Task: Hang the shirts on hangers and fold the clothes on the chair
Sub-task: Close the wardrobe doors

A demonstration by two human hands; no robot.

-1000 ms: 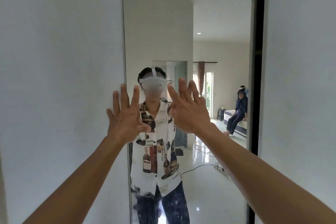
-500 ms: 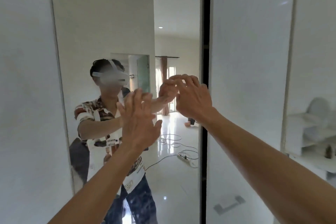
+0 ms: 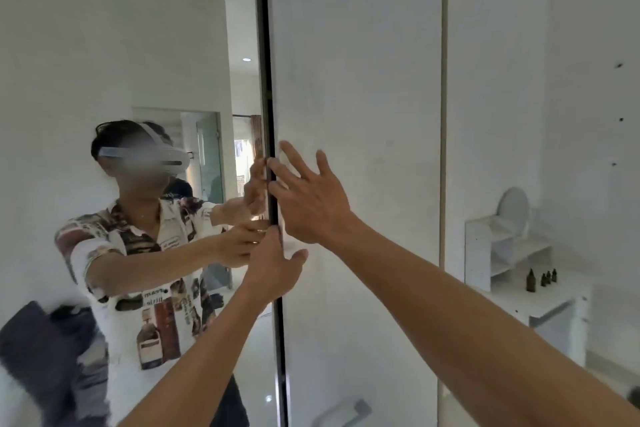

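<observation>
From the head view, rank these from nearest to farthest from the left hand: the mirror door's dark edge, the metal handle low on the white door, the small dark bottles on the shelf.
1. Mirror door's dark edge: the left hand rests its fingers right at it.
2. Metal handle: low on the white door, below and right of the hand.
3. Small dark bottles: far right, on the white shelf.

Both hands reach the dark vertical gap [image 3: 273, 114] between a mirrored door [image 3: 138, 62] and a white door [image 3: 353, 80]. Left hand [image 3: 273, 270] grips the mirrored door's edge; right hand [image 3: 311, 198], fingers [image 3: 291, 152] spread, lies against the white door.
</observation>
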